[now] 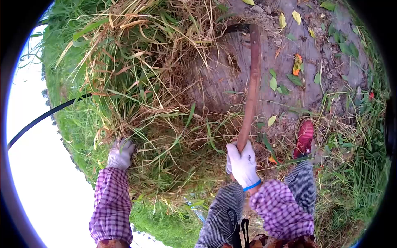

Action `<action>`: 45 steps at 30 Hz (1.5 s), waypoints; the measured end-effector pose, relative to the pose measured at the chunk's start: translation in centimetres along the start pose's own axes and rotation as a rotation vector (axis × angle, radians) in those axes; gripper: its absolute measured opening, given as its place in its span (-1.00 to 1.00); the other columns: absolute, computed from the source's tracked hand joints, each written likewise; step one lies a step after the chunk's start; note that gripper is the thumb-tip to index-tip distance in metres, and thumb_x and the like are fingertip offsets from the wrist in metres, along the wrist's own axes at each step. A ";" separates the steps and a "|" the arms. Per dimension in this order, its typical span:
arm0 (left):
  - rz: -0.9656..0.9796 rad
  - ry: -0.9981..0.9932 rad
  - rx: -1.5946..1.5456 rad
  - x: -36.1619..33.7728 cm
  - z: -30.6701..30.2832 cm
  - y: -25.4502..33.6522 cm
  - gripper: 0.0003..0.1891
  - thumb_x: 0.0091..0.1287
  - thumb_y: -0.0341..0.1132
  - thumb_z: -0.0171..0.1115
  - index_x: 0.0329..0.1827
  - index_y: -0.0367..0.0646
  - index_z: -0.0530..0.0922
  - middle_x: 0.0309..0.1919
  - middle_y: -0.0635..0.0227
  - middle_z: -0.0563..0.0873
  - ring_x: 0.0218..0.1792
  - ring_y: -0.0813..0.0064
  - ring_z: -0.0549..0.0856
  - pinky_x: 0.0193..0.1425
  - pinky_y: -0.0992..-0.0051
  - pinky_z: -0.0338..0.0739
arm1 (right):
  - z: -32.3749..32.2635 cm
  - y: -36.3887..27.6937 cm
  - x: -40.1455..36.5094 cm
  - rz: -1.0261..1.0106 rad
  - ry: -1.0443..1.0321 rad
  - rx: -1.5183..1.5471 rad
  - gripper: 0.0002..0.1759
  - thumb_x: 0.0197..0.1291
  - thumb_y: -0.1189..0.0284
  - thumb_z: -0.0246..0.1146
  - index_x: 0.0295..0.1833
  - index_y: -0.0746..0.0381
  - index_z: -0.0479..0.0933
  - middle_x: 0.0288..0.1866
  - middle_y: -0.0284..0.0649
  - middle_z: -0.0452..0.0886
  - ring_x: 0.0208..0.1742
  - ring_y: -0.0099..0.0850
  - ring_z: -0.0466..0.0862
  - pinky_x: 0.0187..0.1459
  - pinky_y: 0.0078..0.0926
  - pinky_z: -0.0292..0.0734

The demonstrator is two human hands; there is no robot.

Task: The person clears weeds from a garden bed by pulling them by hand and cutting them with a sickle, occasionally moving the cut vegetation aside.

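My right hand [243,163], in a white glove with a blue band at the wrist, is closed around the lower end of a sickle's wooden handle [251,87]. The long, slightly bent handle points away from me over bare soil. At its far end a dark blade [236,28] juts left, partly hidden by dry stalks. On the left, my other gloved hand, the left hand [121,153], is closed at the near edge of a large clump of green and dry grass [136,82]. Blades of grass cover some of its fingers.
Bare soil [289,45] with scattered fallen leaves lies at the upper right. My red shoe [305,138] stands near cut straw, to the right of the handle. Green grass [364,165] borders the right side. A black curved rod or cable [45,115] crosses the left edge.
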State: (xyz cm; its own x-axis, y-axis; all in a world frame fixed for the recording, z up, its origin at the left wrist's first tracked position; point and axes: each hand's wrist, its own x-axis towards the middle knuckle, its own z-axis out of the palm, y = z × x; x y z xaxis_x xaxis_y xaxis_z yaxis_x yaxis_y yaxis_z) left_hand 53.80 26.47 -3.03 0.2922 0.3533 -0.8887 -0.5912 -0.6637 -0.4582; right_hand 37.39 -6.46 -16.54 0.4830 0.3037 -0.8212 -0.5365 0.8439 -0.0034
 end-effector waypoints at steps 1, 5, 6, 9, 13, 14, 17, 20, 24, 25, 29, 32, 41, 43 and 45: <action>-0.012 -0.003 0.021 0.3 0.3 0.1 -0.46 0.38 -0.44 -0.01 0.45 0.06 0.32 0.51 0.35 0.25 0.55 0.35 0.12 0.64 0.22 -0.11 | 0.6 3.7 2.5 0.015 0.102 -0.447 -0.64 0.31 0.22 0.22 -0.02 0.27 0.36 -0.54 -0.21 0.50 -0.56 -0.37 0.56 -0.51 -0.36 0.45; 0.004 0.048 -0.028 1.2 1.7 -0.7 -0.47 0.38 -0.43 0.00 0.44 0.04 0.33 0.50 0.35 0.26 0.54 0.37 0.15 0.65 0.20 -0.15 | -0.4 6.6 4.4 0.346 0.013 -1.258 -0.57 0.32 0.21 0.20 0.09 0.33 0.36 -0.37 -0.03 0.58 -0.34 -0.24 0.65 -0.22 -0.33 0.52; 0.000 0.046 -0.030 1.4 2.0 -0.8 -0.47 0.38 -0.43 0.00 0.44 0.04 0.33 0.50 0.35 0.26 0.54 0.37 0.15 0.65 0.20 -0.15 | -1.7 6.5 4.7 0.223 -0.032 -1.274 -0.59 0.32 0.23 0.20 0.06 0.34 0.38 -0.39 -0.07 0.58 -0.37 -0.28 0.64 -0.28 -0.33 0.52; -0.012 0.009 0.003 1.6 2.2 -0.9 -0.46 0.40 -0.43 0.01 0.46 0.06 0.29 0.51 0.35 0.24 0.55 0.38 0.13 0.66 0.22 -0.20 | -0.6 0.6 2.8 0.375 -0.115 -0.982 -0.69 0.32 0.28 0.16 -0.17 0.35 0.34 -0.47 -0.22 0.49 -0.51 -0.42 0.52 -0.46 -0.33 0.46; -0.066 -0.094 0.046 1.3 1.4 -1.2 -0.48 0.44 -0.40 -0.04 0.48 0.07 0.26 0.55 0.37 0.15 0.56 0.38 0.09 0.65 0.24 -0.23 | -1.1 -1.4 -7.8 0.344 -0.052 -1.171 -0.66 0.31 0.25 0.18 -0.21 0.36 0.37 -0.54 -0.24 0.45 -0.58 -0.41 0.46 -0.49 -0.36 0.37; -0.068 -0.107 0.045 1.3 2.1 -1.6 -0.48 0.44 -0.40 -0.04 0.48 0.07 0.26 0.55 0.37 0.15 0.56 0.38 0.09 0.65 0.24 -0.23 | -2.4 -2.0 -10.8 0.337 -0.056 -1.107 -0.66 0.28 0.28 0.21 -0.18 0.39 0.39 -0.55 -0.22 0.48 -0.57 -0.41 0.48 -0.48 -0.37 0.38; -0.157 -0.059 -0.175 2.4 5.0 -2.5 -0.51 0.49 -0.35 -0.14 0.48 0.10 0.26 0.57 0.40 0.09 0.57 0.36 0.04 0.65 0.23 -0.22 | -1.4 -8.9 -17.1 0.454 0.220 -1.079 -0.69 0.25 0.37 0.24 -0.15 0.39 0.35 -0.55 -0.25 0.50 -0.58 -0.51 0.51 -0.52 -0.51 0.41; -0.101 -0.030 -0.106 1.8 4.8 -2.7 -0.52 0.50 -0.35 -0.15 0.49 0.10 0.25 0.58 0.41 0.07 0.58 0.38 0.03 0.66 0.26 -0.24 | 1.5 -11.8 -15.2 0.238 0.433 -0.828 -0.75 0.26 0.45 0.20 -0.07 0.31 0.31 -0.57 -0.33 0.44 -0.68 -0.55 0.43 -0.64 -0.55 0.31; -0.132 -0.041 -0.091 -0.1 3.6 -2.1 -0.53 0.50 -0.32 -0.16 0.48 0.11 0.27 0.58 0.44 0.08 0.58 0.44 -0.01 0.66 0.25 -0.30 | 1.8 -6.5 -4.9 -0.144 0.187 -0.265 -0.78 0.29 0.45 0.22 -0.09 0.23 0.30 -0.59 -0.35 0.38 -0.73 -0.55 0.37 -0.71 -0.56 0.28; -0.118 0.054 -0.098 0.3 5.3 -2.7 -0.54 0.47 -0.33 -0.10 0.44 0.09 0.32 0.56 0.44 0.11 0.58 0.43 0.01 0.66 0.22 -0.27 | 3.0 -4.4 -1.5 -0.187 0.162 -0.291 -0.76 0.30 0.41 0.25 -0.09 0.20 0.31 -0.59 -0.35 0.40 -0.72 -0.55 0.40 -0.71 -0.56 0.29; -0.107 0.173 -0.030 0.5 7.3 -3.2 -0.56 0.44 -0.22 -0.07 0.38 0.10 0.38 0.52 0.34 0.21 0.56 0.37 0.07 0.66 0.17 -0.20 | 5.0 4.6 7.4 0.158 0.031 -0.657 -0.72 0.31 0.35 0.21 -0.05 0.28 0.32 -0.56 -0.33 0.43 -0.68 -0.50 0.42 -0.66 -0.46 0.35; -0.076 0.336 0.049 2.5 11.6 -4.9 -0.55 0.42 -0.15 -0.06 0.37 0.10 0.41 0.46 0.31 0.34 0.55 0.34 0.13 0.66 0.19 -0.18 | 3.2 5.1 7.7 0.327 -0.084 -0.901 -0.68 0.31 0.28 0.19 -0.05 0.30 0.34 -0.51 -0.26 0.43 -0.56 -0.44 0.47 -0.53 -0.42 0.39; -0.123 0.187 -0.056 2.0 10.3 -4.5 -0.55 0.52 -0.27 -0.27 0.43 0.20 0.33 0.52 0.42 0.23 0.58 0.44 0.01 0.67 0.28 -0.27 | -1.2 0.2 -4.8 0.111 -0.120 -1.313 -0.61 0.27 0.25 0.28 -0.19 0.37 0.34 -0.52 -0.20 0.45 -0.53 -0.40 0.51 -0.47 -0.39 0.43; -0.137 0.130 0.025 2.7 11.3 -4.4 -0.56 0.52 -0.28 -0.28 0.41 0.20 0.34 0.52 0.43 0.22 0.58 0.44 0.03 0.67 0.29 -0.26 | -3.2 -1.7 -11.2 0.169 -0.005 -1.283 -0.63 0.26 0.28 0.29 -0.21 0.37 0.34 -0.54 -0.24 0.44 -0.57 -0.44 0.48 -0.50 -0.41 0.41; -0.146 0.147 0.008 3.3 11.2 -4.1 -0.58 0.50 -0.30 -0.21 0.36 0.18 0.41 0.51 0.47 0.25 0.57 0.43 0.07 0.66 0.28 -0.22 | -1.9 -4.9 -13.6 0.288 0.075 -1.134 -0.73 0.27 0.38 0.23 -0.20 0.31 0.31 -0.57 -0.31 0.40 -0.64 -0.53 0.40 -0.58 -0.49 0.34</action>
State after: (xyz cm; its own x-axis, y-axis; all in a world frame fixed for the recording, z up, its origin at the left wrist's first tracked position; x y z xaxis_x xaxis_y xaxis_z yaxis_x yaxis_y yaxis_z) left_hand 48.75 37.74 -3.87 0.4813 0.3453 -0.8057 -0.5403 -0.6069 -0.5829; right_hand 32.16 -15.60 -6.43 0.2211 0.3601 -0.9063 -0.9474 -0.1412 -0.2872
